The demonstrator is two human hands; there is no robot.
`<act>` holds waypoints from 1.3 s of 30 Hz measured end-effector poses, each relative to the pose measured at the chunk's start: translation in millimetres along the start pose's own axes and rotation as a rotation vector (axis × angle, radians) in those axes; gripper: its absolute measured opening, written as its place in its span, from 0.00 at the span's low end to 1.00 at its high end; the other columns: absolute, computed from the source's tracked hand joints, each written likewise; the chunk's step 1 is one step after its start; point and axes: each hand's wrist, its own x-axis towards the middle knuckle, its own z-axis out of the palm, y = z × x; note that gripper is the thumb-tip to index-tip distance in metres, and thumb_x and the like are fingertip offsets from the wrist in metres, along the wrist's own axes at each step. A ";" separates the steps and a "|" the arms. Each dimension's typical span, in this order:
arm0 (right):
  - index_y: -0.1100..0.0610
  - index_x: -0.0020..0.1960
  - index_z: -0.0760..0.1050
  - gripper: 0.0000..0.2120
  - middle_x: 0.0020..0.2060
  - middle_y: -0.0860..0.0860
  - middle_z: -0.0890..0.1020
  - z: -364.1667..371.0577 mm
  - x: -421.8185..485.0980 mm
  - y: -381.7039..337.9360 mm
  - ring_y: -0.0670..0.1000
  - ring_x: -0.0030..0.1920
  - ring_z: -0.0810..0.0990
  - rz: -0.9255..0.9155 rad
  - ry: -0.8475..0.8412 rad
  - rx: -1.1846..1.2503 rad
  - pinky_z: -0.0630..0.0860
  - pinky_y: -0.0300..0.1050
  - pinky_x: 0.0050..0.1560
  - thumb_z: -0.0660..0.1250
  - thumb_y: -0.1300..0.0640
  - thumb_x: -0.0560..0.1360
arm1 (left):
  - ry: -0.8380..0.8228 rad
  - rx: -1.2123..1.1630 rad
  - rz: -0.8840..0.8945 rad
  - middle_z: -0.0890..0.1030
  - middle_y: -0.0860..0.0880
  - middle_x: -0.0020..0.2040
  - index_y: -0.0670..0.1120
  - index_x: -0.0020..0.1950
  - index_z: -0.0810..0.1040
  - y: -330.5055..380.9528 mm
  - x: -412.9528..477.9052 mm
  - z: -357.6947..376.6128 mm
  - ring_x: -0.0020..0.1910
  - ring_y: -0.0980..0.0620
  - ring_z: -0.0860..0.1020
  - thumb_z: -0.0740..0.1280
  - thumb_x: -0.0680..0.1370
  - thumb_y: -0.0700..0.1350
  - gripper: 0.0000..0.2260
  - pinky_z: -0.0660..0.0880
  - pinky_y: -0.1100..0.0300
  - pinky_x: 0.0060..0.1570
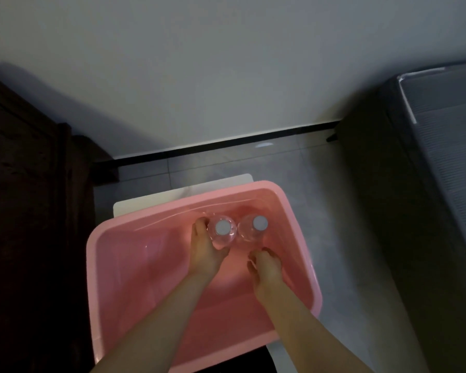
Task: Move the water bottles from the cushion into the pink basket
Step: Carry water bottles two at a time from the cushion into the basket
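My left hand (207, 251) curls its fingers round the left bottle (222, 234), upright in the basket (135, 251). Right of them stands the second bottle (253, 230), just beyond my right hand (265, 265), whose fingers are loosely curled and empty. I judge this the placing step; next, release gently.

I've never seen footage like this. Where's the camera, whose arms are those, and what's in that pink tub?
No machine here: a person wears a camera on the head, looking down at their own bare arms. It's the only view. A pink basket sits on a white surface. Two clear, white-capped bottles stand upright inside, side by side at its far end. The left hand grips the left bottle; the right hand sits just short of the right bottle, fingers loosely curled, holding nothing.
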 end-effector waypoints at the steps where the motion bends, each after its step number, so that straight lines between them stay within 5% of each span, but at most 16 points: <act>1: 0.61 0.50 0.71 0.09 0.36 0.55 0.71 -4.5 -7.2 -3.8 0.49 0.34 0.69 0.025 -0.015 -0.051 0.69 0.41 0.38 0.59 0.71 0.73 | -0.031 0.024 -0.003 0.72 0.42 0.58 0.38 0.60 0.68 3.3 -0.2 -4.1 0.57 0.42 0.72 0.78 0.59 0.34 0.33 0.71 0.51 0.55; 4: 0.57 0.55 0.69 0.14 0.44 0.56 0.75 -22.1 -34.6 -19.7 0.50 0.40 0.75 -0.048 -0.091 -0.194 0.76 0.45 0.44 0.62 0.69 0.73 | -0.106 0.094 -0.024 0.70 0.41 0.64 0.38 0.66 0.66 24.5 -2.7 -28.7 0.63 0.42 0.69 0.80 0.59 0.36 0.39 0.67 0.55 0.61; 8: 0.51 0.50 0.78 0.10 0.45 0.48 0.82 -40.2 -81.4 -53.8 0.51 0.45 0.80 -0.444 -0.183 -0.517 0.78 0.52 0.51 0.68 0.55 0.69 | -0.113 0.104 0.055 0.74 0.45 0.62 0.40 0.65 0.69 57.6 -13.3 -89.0 0.63 0.47 0.73 0.79 0.64 0.40 0.33 0.71 0.55 0.60; 13: 0.53 0.56 0.77 0.15 0.54 0.50 0.81 -3.9 -147.3 -110.5 0.52 0.55 0.78 -0.987 -0.342 -0.787 0.74 0.51 0.59 0.69 0.64 0.71 | 0.187 0.013 0.097 0.77 0.49 0.60 0.44 0.63 0.74 90.8 -51.2 -201.2 0.60 0.50 0.75 0.74 0.71 0.45 0.23 0.71 0.55 0.61; 16: 0.54 0.61 0.76 0.18 0.59 0.49 0.77 36.5 -197.9 -124.3 0.49 0.60 0.73 -1.233 -0.381 -0.916 0.64 0.36 0.57 0.70 0.60 0.70 | 0.377 -0.092 0.066 0.78 0.50 0.60 0.46 0.63 0.74 94.4 -89.4 -267.2 0.61 0.52 0.75 0.72 0.74 0.44 0.19 0.70 0.56 0.61; 19: 0.54 0.63 0.74 0.21 0.61 0.50 0.76 75.1 -249.6 -113.1 0.52 0.64 0.68 -1.415 -0.452 -1.016 0.60 0.35 0.56 0.69 0.56 0.71 | 0.549 -0.107 0.046 0.76 0.51 0.62 0.49 0.64 0.73 84.4 -136.9 -325.9 0.62 0.55 0.73 0.69 0.75 0.47 0.18 0.68 0.56 0.62; 24: 0.53 0.69 0.70 0.27 0.71 0.54 0.68 132.1 -345.9 -16.3 0.55 0.72 0.61 -1.645 -0.659 -1.165 0.61 0.49 0.71 0.68 0.48 0.71 | 0.865 -0.171 -0.045 0.69 0.57 0.67 0.56 0.71 0.65 25.4 -273.0 -422.9 0.61 0.59 0.71 0.67 0.76 0.54 0.24 0.72 0.66 0.54; 29: 0.48 0.74 0.62 0.35 0.76 0.51 0.61 165.4 -428.1 111.9 0.55 0.77 0.54 -1.745 -0.816 -1.246 0.53 0.59 0.75 0.66 0.37 0.71 | 1.092 -0.067 -0.167 0.63 0.52 0.74 0.55 0.75 0.59 -54.6 -426.8 -507.5 0.71 0.52 0.63 0.68 0.75 0.55 0.31 0.65 0.48 0.69; 33: 0.49 0.76 0.59 0.37 0.77 0.51 0.59 188.9 -495.9 230.8 0.55 0.77 0.52 -1.766 -0.989 -1.259 0.53 0.57 0.76 0.65 0.36 0.72 | 1.273 -0.047 -0.216 0.67 0.53 0.71 0.53 0.74 0.62 -120.3 -555.7 -570.4 0.64 0.65 0.64 0.71 0.74 0.50 0.31 0.64 0.66 0.61; 39: 0.52 0.73 0.64 0.28 0.74 0.52 0.65 216.2 -565.8 360.9 0.54 0.74 0.59 -1.704 -1.188 -1.264 0.59 0.52 0.72 0.64 0.45 0.76 | 1.378 -0.018 -0.379 0.68 0.44 0.73 0.46 0.74 0.63 -184.5 -662.8 -630.0 0.70 0.49 0.66 0.71 0.74 0.45 0.31 0.63 0.51 0.69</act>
